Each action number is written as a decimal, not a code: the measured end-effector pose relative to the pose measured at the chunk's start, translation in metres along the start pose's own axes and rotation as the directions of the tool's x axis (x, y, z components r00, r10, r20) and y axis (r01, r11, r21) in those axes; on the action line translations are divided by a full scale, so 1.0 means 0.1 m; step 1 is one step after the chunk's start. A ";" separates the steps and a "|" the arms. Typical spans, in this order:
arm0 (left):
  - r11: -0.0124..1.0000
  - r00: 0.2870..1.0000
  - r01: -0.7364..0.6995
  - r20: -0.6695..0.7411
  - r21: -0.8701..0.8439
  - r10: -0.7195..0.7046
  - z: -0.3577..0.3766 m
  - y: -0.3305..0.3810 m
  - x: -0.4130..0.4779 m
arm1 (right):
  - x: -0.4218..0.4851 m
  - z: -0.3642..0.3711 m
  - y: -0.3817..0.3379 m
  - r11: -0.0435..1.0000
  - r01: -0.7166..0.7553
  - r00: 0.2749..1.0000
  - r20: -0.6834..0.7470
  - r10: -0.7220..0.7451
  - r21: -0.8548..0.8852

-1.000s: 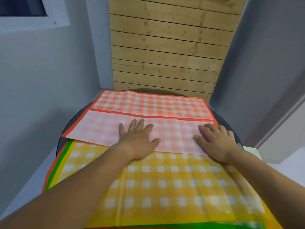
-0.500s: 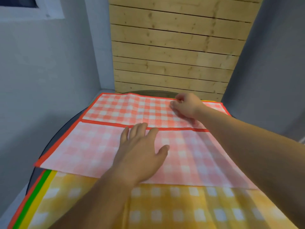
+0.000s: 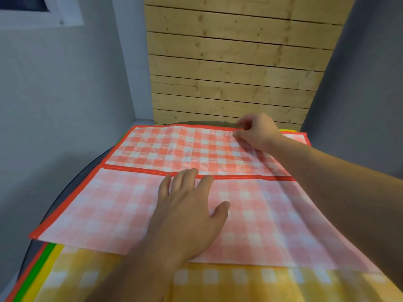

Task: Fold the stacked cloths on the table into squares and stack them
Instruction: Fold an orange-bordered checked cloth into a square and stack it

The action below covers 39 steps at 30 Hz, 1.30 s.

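Red checked cloth (image 3: 174, 147): lay uppermost on the stack, across a round dark table (image 3: 35, 251). Showed a near flap turned over onto the middle, pale underside up, with the red hem crossing from side to side.

Left hand (image 3: 187, 212): pressed flat on that flap, fingers straight and spread, tips touching the hem.

Right hand (image 3: 257, 131): rested at the far edge, pinching it between thumb and curled fingers.

Looked like an early fold of the first cloth, not yet a square.

Lay beneath, unfolded: yellow checked cloth (image 3: 239, 282), then green and red edges (image 3: 44, 259) of further cloths.

Showed no finished square or folded pile anywhere in view. Judged nearly all of the job left.
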<state>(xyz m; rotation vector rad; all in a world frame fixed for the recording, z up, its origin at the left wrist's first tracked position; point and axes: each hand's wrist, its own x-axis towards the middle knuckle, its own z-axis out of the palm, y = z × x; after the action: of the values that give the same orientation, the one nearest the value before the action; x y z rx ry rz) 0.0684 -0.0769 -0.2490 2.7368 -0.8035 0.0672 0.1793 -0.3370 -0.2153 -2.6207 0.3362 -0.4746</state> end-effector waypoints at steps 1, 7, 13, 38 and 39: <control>1.000 1.000 0.000 -0.001 -0.005 0.000 0.00 0.00 0.00 | 0.00 0.00 0.00 1.000 -0.007 1.000 -0.007 0.007 0.014; 1.000 1.000 0.001 -0.002 -0.024 -0.001 -0.02 0.01 -0.01 | -0.03 -0.02 -0.02 0.992 0.100 0.994 -0.029 -0.103 -0.072; 1.000 1.000 -0.006 -0.009 -0.030 0.006 0.00 -0.01 0.00 | -0.10 -0.09 -0.12 0.976 0.176 0.979 -0.084 -0.188 -0.129; 0.848 0.776 -0.449 -0.348 0.280 0.526 -0.69 0.19 -0.97 | -2.44 -0.90 -0.57 0.920 0.382 0.921 0.123 -0.371 -0.085; 0.855 0.814 -0.430 -0.287 0.289 0.506 -0.65 0.15 -1.00 | -2.52 -0.85 -0.55 0.922 0.380 0.920 0.136 -0.368 -0.073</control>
<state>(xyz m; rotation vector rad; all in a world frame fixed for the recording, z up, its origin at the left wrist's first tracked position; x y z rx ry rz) -0.0213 -0.0180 -0.1951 2.5144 -1.4063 0.7694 -0.0742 -0.2445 -0.1872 -2.8024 -0.1938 -0.4274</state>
